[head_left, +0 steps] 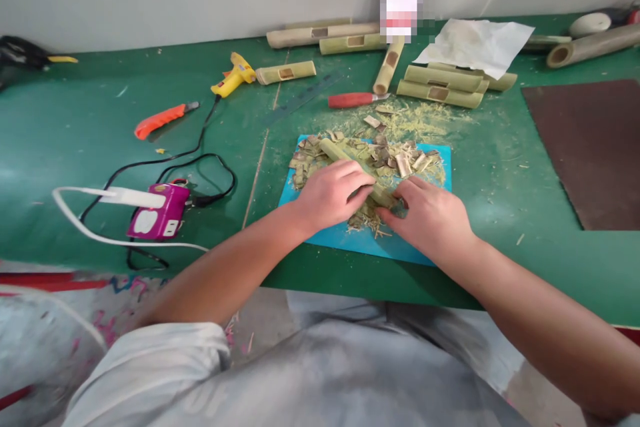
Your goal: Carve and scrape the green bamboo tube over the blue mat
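A green bamboo tube [337,151] lies slantwise over the blue mat [333,238], its far end pointing up and left. My left hand [336,192] is closed around its middle from above. At the near right end, my right hand [431,213] grips the tube between thumb and fingers. Bamboo chips [305,163] and shavings are heaped around and under the tube. Beyond the mat lies a knife with a red handle [353,100], its blade toward the right. What the palms cover of the tube is hidden.
Several cut bamboo tubes [440,92] lie at the back, some under white paper [475,47]. On the left are an orange utility knife [163,121], a yellow glue gun [234,75] and a purple power adapter [159,212] with cords. A dark brown sheet [593,153] lies right.
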Available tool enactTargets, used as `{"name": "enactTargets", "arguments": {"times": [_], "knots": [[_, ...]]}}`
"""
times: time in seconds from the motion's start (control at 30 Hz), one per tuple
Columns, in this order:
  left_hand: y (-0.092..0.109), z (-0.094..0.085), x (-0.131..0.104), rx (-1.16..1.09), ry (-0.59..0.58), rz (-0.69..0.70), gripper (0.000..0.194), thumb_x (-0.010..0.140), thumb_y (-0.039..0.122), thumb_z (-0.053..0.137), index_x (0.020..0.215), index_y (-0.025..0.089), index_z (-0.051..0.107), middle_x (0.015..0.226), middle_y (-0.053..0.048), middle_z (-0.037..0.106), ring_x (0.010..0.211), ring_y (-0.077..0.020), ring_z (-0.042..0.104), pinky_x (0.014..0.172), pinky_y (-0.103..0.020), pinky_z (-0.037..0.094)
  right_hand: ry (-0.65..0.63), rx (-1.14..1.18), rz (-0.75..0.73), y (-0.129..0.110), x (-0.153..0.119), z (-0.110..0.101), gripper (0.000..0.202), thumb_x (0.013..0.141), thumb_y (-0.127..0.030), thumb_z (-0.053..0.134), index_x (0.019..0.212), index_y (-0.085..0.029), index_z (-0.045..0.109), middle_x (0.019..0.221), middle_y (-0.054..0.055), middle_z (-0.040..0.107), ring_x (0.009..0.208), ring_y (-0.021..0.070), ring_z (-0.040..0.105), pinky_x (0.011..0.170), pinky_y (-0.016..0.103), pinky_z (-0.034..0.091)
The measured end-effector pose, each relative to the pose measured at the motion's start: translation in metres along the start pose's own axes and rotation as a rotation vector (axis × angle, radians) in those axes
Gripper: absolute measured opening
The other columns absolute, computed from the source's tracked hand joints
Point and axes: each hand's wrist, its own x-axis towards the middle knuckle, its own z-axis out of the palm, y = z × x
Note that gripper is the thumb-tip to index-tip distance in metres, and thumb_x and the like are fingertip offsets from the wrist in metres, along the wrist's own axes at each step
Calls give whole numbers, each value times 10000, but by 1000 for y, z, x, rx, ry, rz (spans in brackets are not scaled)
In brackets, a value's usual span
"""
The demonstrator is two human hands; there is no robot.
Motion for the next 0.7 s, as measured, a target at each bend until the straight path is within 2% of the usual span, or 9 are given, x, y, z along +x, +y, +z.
{"name": "enactTargets", "arguments": {"times": [0.17, 0.33, 0.47, 0.57, 0.7], "knots": [[-3, 0, 1, -22, 7, 23, 163, 942, 205, 520, 930, 141, 669, 829, -69, 660, 789, -165, 617, 720, -281, 498, -52, -111, -71, -1, 5, -10, 274, 828, -458, 599, 780, -190, 619, 816, 55, 644, 705, 180, 584, 557, 314, 275], [1, 1, 1, -1, 8, 28, 163, 941, 204, 521, 939, 136, 670, 849, -72, 661, 802, -171, 614, 721, -280, 487, -100, -115, -133, 2, 13, -14, 296, 838, -473, 565, 823, -190, 648, 847, 50, 653, 720, 177, 578, 570, 309, 276], [7, 2, -1, 51, -23, 83, 207, 961, 219, 490, 908, 140, 673, 850, -74, 656, 788, -175, 598, 700, -281, 476, -77, -41, -117, 7, 16, -11, 265, 794, -460, 620, 767, -197, 630, 822, 26, 641, 713, 158, 557, 576, 291, 279], [2, 1, -4, 71, -15, 137, 231, 972, 214, 469, 902, 136, 674, 859, -83, 654, 797, -178, 589, 712, -287, 476, -64, 30, -96, 12, 15, -6, 285, 776, -478, 644, 738, -197, 617, 787, 15, 630, 683, 144, 531, 573, 282, 279], [-8, -3, -5, 88, 40, 83, 223, 975, 206, 472, 896, 138, 669, 812, -73, 646, 774, -173, 581, 717, -297, 480, -11, 77, -137, 16, 12, -1, 317, 797, -496, 624, 731, -186, 618, 744, 14, 613, 650, 132, 511, 573, 279, 287]]}}
